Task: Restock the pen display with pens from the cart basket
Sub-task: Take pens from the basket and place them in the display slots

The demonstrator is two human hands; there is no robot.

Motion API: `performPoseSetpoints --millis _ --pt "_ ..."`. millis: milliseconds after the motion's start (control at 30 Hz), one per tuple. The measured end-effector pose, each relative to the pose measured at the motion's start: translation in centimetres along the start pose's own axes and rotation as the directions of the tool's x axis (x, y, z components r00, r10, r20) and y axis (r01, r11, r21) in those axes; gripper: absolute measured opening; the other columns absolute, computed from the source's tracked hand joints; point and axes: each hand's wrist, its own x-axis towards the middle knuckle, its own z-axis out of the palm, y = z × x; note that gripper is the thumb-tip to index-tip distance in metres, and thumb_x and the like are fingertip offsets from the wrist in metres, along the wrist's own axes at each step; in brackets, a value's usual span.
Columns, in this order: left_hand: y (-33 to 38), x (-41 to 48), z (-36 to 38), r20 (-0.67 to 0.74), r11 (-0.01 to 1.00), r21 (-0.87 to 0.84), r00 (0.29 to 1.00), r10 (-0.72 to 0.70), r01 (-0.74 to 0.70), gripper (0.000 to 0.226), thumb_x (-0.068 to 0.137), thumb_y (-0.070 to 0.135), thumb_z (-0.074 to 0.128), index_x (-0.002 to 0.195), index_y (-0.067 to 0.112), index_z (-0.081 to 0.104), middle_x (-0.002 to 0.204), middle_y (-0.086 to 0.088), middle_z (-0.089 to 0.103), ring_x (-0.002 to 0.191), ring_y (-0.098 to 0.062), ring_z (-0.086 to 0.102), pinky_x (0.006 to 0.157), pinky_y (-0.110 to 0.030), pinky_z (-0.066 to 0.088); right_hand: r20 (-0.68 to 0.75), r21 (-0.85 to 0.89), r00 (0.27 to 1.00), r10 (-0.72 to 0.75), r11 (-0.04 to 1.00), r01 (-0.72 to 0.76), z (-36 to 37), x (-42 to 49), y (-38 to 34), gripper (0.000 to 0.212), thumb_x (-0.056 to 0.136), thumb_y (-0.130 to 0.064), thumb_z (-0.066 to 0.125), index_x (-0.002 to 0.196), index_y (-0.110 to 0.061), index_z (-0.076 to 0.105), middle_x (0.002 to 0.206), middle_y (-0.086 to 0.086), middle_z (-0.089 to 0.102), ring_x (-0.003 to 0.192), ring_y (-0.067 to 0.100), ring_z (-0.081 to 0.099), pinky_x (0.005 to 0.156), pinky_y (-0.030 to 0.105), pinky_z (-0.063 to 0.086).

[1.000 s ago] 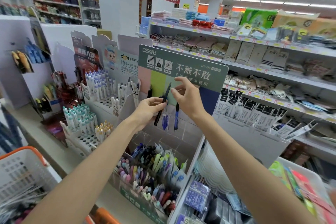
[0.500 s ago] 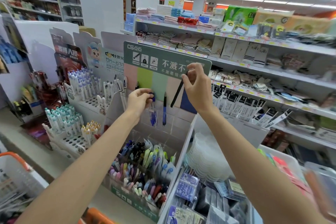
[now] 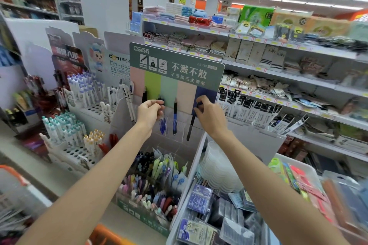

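Note:
The pen display (image 3: 175,59) is a green-topped card with coloured stripes and pens hanging on its face. My right hand (image 3: 209,115) pinches the top of a black pen (image 3: 190,127) and holds it upright against the dark blue stripe at the right. My left hand (image 3: 149,112) pinches the top of a blue pen (image 3: 162,124) hanging at the green stripe. Another blue pen (image 3: 174,117) hangs between my hands, and a black pen (image 3: 144,95) hangs further left. The cart basket (image 3: 14,189) shows at the lower left edge, blurred.
Below the card, a bin (image 3: 151,183) holds several packaged and loose pens. White pen racks (image 3: 83,105) stand to the left. Packaged stationery (image 3: 215,215) fills a tray at lower right. Store shelves (image 3: 278,69) with socks and cloths run behind.
My right hand carried the black pen from the card's middle rightward and down to the dark blue stripe. My left hand stayed at the hanging blue pen. The view shifted left and down.

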Motion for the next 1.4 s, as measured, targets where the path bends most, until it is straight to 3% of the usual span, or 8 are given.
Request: performPoseSetpoints --millis 167,400,700,967,1067,1233,1300,1400 --pt "-0.4 0.0 -0.8 -0.017 1.000 -0.001 1.000 -0.005 0.005 0.028 0.098 -0.004 0.042 0.088 0.011 0.064 0.080 -0.003 0.063 0.061 -0.008 0.051 0.058 -0.019 0.043 0.026 -0.067 0.999 -0.023 0.997 0.025 0.3 -0.3 0.2 0.049 0.098 -0.015 0.054 0.146 -0.018 0.046 0.092 0.009 0.075 0.078 0.032 0.068 0.066 0.042 0.056" --pt "-1.3 -0.1 -3.0 -0.115 1.000 0.002 0.993 0.004 -0.004 0.028 0.099 -0.001 0.040 0.088 0.011 0.063 0.080 -0.003 0.062 0.060 -0.008 0.050 0.045 -0.012 0.040 -0.201 0.059 0.960 -0.195 0.976 0.211 1.3 -0.3 -3.2 0.039 0.092 -0.004 0.058 0.130 -0.008 0.059 0.077 0.004 0.069 0.056 0.021 0.059 0.050 0.034 0.050" --pt "-4.6 -1.1 -14.0 -0.393 0.994 -0.031 0.913 -0.109 0.106 0.033 0.097 -0.004 0.034 0.082 0.009 0.061 0.070 -0.005 0.057 0.050 -0.009 0.045 0.044 -0.018 0.037 0.142 0.321 0.919 -0.368 0.895 0.309 10.7 -2.5 -14.2 0.037 0.093 -0.008 0.056 0.129 -0.014 0.059 0.087 0.005 0.071 0.074 0.023 0.062 0.063 0.034 0.048" --pt "-10.5 -6.9 -30.0 -0.752 0.945 -0.106 0.597 -0.280 0.310 0.029 0.097 0.000 0.039 0.076 0.006 0.059 0.047 0.001 0.054 0.037 -0.006 0.043 0.035 -0.017 0.027 0.629 0.469 0.591 -0.505 0.853 0.229 21.8 -8.0 -22.8 0.041 0.092 -0.011 0.055 0.133 -0.010 0.054 0.103 0.012 0.072 0.098 0.032 0.066 0.080 0.040 0.052" --pt "-13.5 -11.5 -34.5 -0.813 0.928 -0.189 0.479 -0.332 0.322 0.033 0.095 -0.004 0.043 0.066 0.010 0.049 0.030 0.006 0.043 0.024 -0.002 0.034 0.028 -0.014 0.021 0.701 0.505 0.471 -0.535 0.839 0.201 25.0 -10.9 -25.3 0.037 0.094 -0.014 0.054 0.131 -0.009 0.056 0.114 0.014 0.069 0.106 0.033 0.063 0.089 0.043 0.051" --pt "-18.1 -17.7 -40.2 -0.861 0.868 -0.324 0.262 -0.435 0.375 0.029 0.100 -0.003 0.044 0.075 0.004 0.057 0.031 0.007 0.047 0.022 -0.001 0.035 0.027 -0.012 0.022 0.788 0.518 0.315 -0.529 0.846 0.123 29.0 -15.9 -28.0 0.038 0.096 -0.012 0.051 0.133 -0.009 0.056 0.120 0.019 0.066 0.110 0.038 0.061 0.089 0.039 0.049" --pt "-19.0 -18.8 -41.1 -0.861 0.831 -0.342 0.208 -0.464 0.439 0.024 0.102 -0.001 0.042 0.100 -0.010 0.064 0.051 -0.004 0.064 0.034 -0.007 0.045 0.029 -0.012 0.026 0.813 0.508 0.262 -0.520 0.853 0.117 30.5 -17.3 -28.7 0.037 0.093 -0.007 0.051 0.129 -0.005 0.059 0.116 0.021 0.067 0.108 0.038 0.061 0.086 0.037 0.045" --pt "-20.6 -19.3 -42.3 -0.834 0.791 -0.385 0.189 -0.519 0.475 0.036 0.106 0.002 0.033 0.134 -0.012 0.050 0.126 -0.025 0.061 0.067 -0.021 0.057 0.044 -0.016 0.032 0.852 0.486 0.171 -0.495 0.869 0.094 32.6 -18.6 -29.5 0.037 0.094 -0.005 0.048 0.130 -0.006 0.056 0.099 0.017 0.069 0.092 0.033 0.063 0.074 0.035 0.045"
